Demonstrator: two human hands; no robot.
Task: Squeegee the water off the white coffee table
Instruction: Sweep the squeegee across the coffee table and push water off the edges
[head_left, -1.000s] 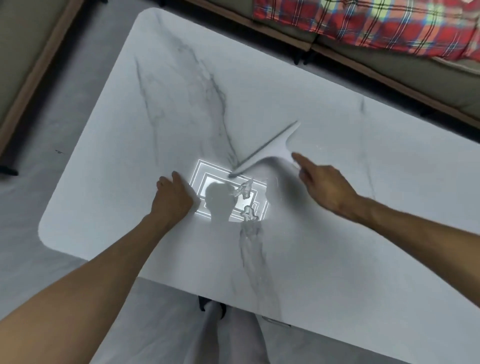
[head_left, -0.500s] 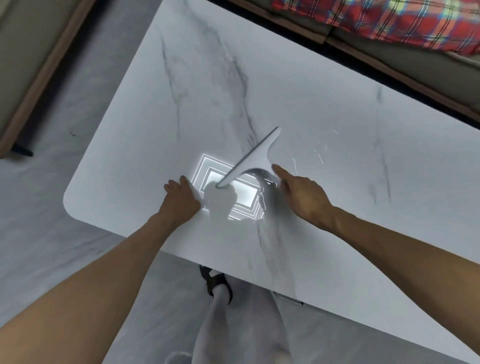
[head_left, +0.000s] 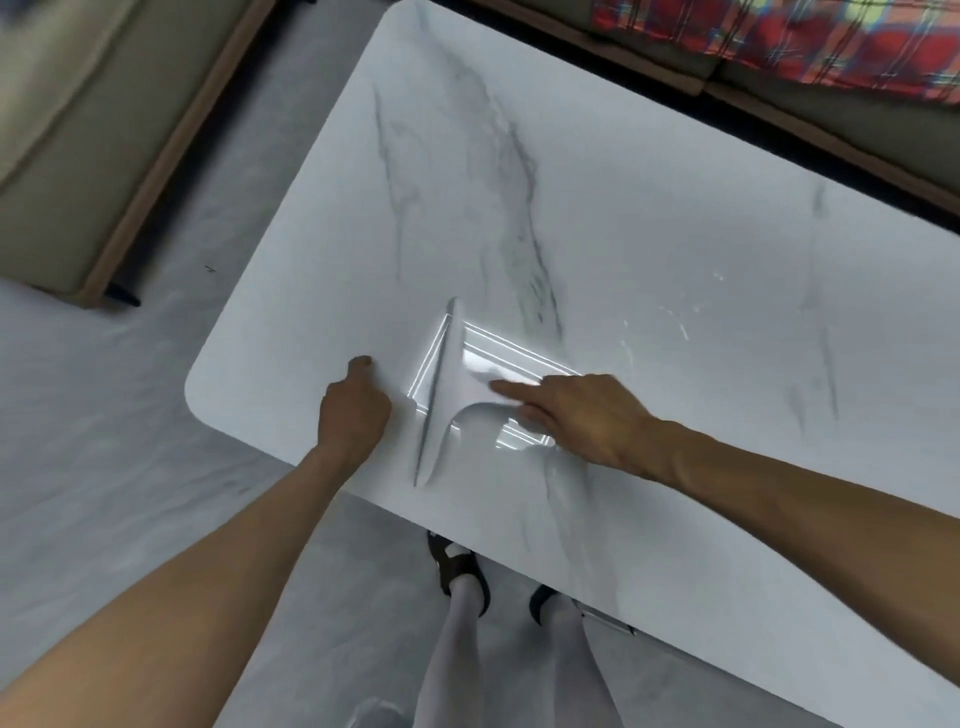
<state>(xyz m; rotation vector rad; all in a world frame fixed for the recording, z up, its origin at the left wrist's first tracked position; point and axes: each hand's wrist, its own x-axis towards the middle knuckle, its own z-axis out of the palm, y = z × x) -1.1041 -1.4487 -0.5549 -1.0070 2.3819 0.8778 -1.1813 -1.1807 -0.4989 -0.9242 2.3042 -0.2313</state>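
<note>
The white marble coffee table (head_left: 649, 218) fills the view. A white squeegee (head_left: 448, 400) lies with its blade on the tabletop near the front edge, the blade running almost straight away from me. My right hand (head_left: 582, 415) grips its handle, index finger stretched along it. Just left of the blade, my left hand (head_left: 353, 408) rests on the table with fingers curled, holding nothing. A wet film (head_left: 514, 441) mirrors a ceiling light under the handle. Small water drops (head_left: 675, 325) sit farther right.
A beige sofa (head_left: 78, 156) with a wooden base stands to the left across grey floor. Another sofa with a red plaid blanket (head_left: 831, 47) runs along the table's far side. My feet (head_left: 460, 566) are under the table's front edge.
The squeegee has been pulled toward the front edge and swung, so its blade turned from diagonal to nearly lengthwise. My left hand stayed planted on the table.
</note>
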